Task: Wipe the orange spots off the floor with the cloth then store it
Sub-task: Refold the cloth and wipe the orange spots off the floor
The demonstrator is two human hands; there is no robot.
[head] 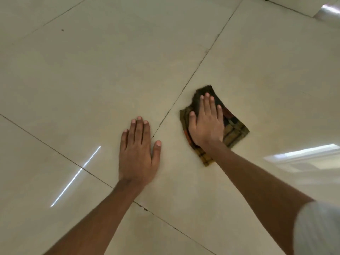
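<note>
A dark checked cloth (pixel 233 128) with brown, yellow and red stripes lies flat on the pale tiled floor (pixel 92 80), right of centre. My right hand (pixel 207 122) presses down on it with straight fingers, covering its middle. My left hand (pixel 137 153) rests flat on the bare tile to the left of the cloth, fingers straight, touching nothing but the floor. I see no orange spots on the tiles; any under the cloth are hidden.
Large glossy beige tiles with dark grout lines (pixel 193 74) fill the view. A small dark speck (pixel 62 30) lies far left. Light reflections show at the lower left (pixel 77 175) and right (pixel 303 155). A wall base (pixel 312 8) runs along the top right.
</note>
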